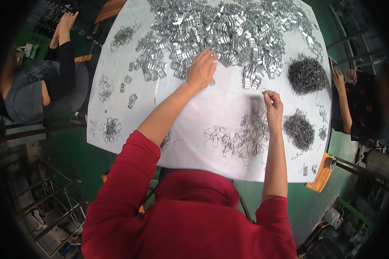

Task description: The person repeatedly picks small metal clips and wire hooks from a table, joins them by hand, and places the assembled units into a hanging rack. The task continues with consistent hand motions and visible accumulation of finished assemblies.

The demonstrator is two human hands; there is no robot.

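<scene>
Bare hands at a white-covered bench (194,129) among metal clips and wire hooks.
Across the far side spreads a bright pile of ridged metal clips (229,34), pointing every way; nearer the person lies a loose scatter of wire hooks (242,136), with a dark dense heap (307,74) of wire to its right. The left hand (199,71) lies palm down at the pile's near edge, fingers partly extended; whether it grips a clip I cannot tell. The right hand (273,103) pinches thumb and forefinger together above the bench, a thin wire piece (264,90) at their tips, its long axis too small to read. Just left of it, a single clip (246,82) runs lengthwise toward the person.
</scene>
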